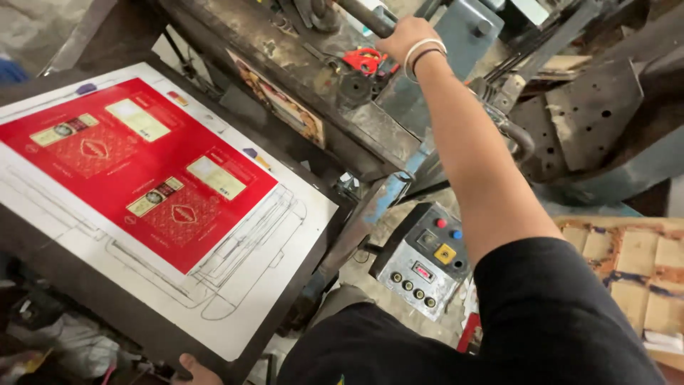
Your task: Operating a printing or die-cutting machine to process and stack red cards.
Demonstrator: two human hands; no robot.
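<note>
My right hand (404,37) reaches up and forward, closed around a dark metal lever (365,16) on top of a grimy press machine (299,68); white and dark bangles ring the wrist. My left hand (195,371) shows only as fingertips at the bottom edge, gripping the near edge of the dark platen board (85,281). On that board lies a white sheet with drawn outlines (242,285), and on it a red printed carton sheet (142,167) with gold and pale panels.
A grey control box (425,260) with red, blue and yellow buttons sits below the machine. Red-handled pliers (365,58) lie on the machine top. Stacked brown cardboard pieces (634,271) lie at the right. Rags and clutter fill the lower left.
</note>
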